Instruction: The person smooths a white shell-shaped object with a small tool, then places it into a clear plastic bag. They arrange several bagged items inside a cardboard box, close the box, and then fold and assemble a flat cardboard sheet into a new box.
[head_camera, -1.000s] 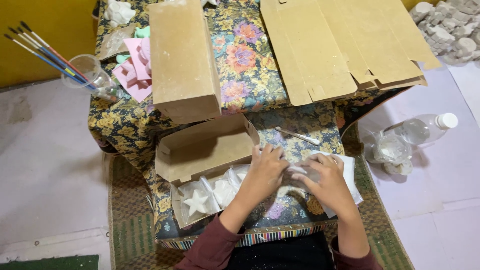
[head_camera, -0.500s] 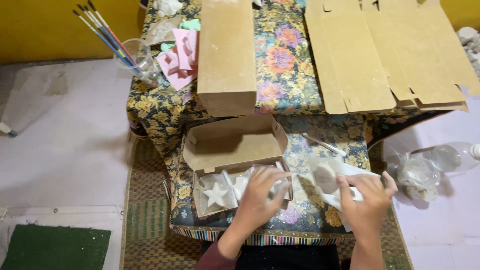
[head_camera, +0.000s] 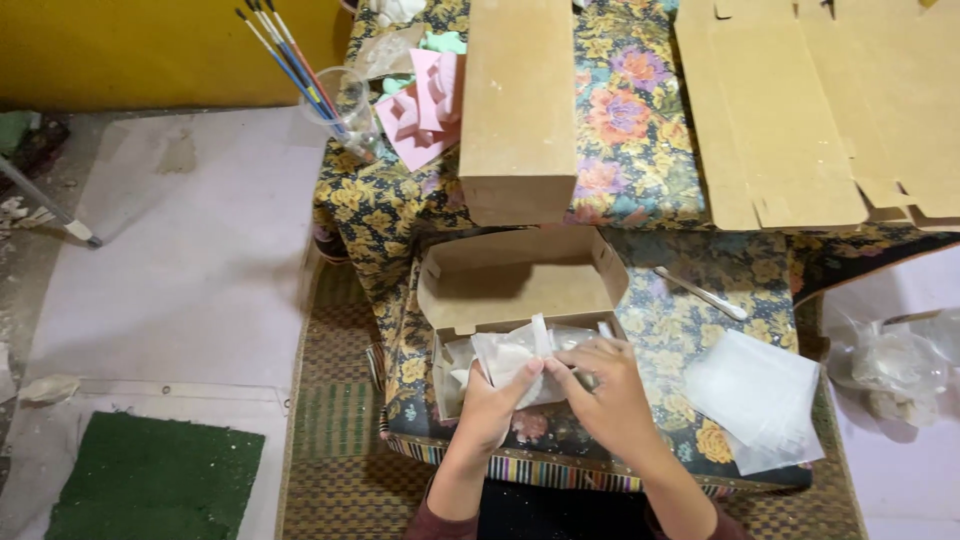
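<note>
One low table (head_camera: 640, 190) under a flowered cloth takes up most of the scene, with one stack of flat cardboard sheets (head_camera: 800, 110) spread over its far right and one long closed cardboard box (head_camera: 518, 105) standing on its far middle. Nearer the person sits one open cardboard box (head_camera: 515, 280), its lid flipped back, and it holds white wrapped pieces I cannot count. To the right lies one pile of clear plastic bags (head_camera: 762, 398), and beyond it one thin white stick (head_camera: 702, 293). At the far left, one clear cup of paintbrushes (head_camera: 335, 100) stands beside a few pink foam shapes (head_camera: 422, 108). One green mat (head_camera: 155, 478) lies on the floor at the left. Both hands meet over the open box: the left hand (head_camera: 492, 405) and right hand (head_camera: 605, 388) are pinched together on one small plastic packet (head_camera: 515, 352), fingers curled, wrists low at the table's near edge.
</note>
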